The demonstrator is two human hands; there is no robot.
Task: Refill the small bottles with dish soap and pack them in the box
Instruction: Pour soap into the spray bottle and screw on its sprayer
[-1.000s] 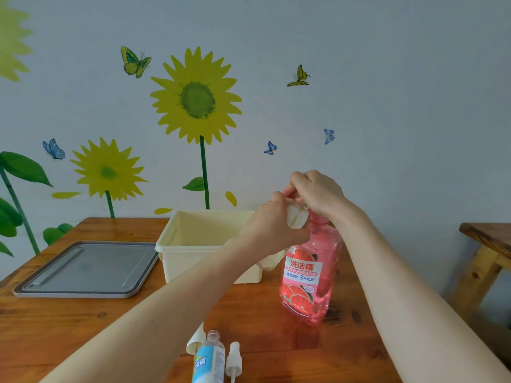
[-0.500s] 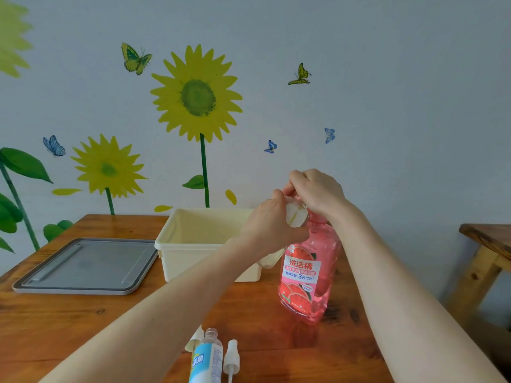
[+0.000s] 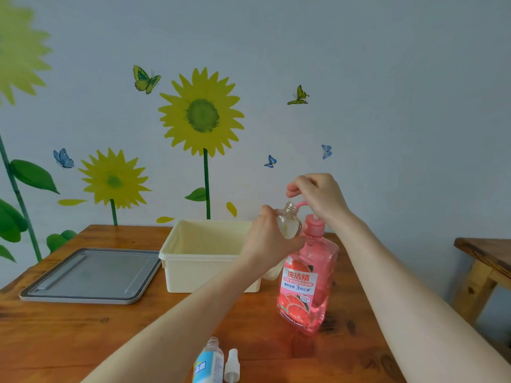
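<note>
Head view: left hand [image 3: 266, 241] grips the small bottle [image 3: 289, 226] by its body, held tilted with the open neck right under the pink spout. Right hand [image 3: 318, 194] sits on the pump head [image 3: 300, 203] of the dish soap bottle [image 3: 307, 286], fingers curled over it. The hands are close together but each is on its own thing. The pump stem is extended above the collar, so the pump looks to be at the top of its travel. Fill level in the small bottle is too faint to tell. Box [image 3: 204, 250] stands just left of the soap bottle, and I can see nothing packed in it. A second small bottle [image 3: 210, 363] with a blue label lies uncapped at the near table edge, a white spray cap [image 3: 231, 364] beside it. Grey tray [image 3: 88, 275] is left of the box.

Versus earlier frames: right hand has come up, taking the pump head with it. Before, both hands were bunched low over the pump and hid the small bottle; now its neck and body show. Left hand keeps the neck at the spout. Judgement: one stroke is done and the pump is reloading, more strokes are likely needed, and capping and packing are both still to do
</note>
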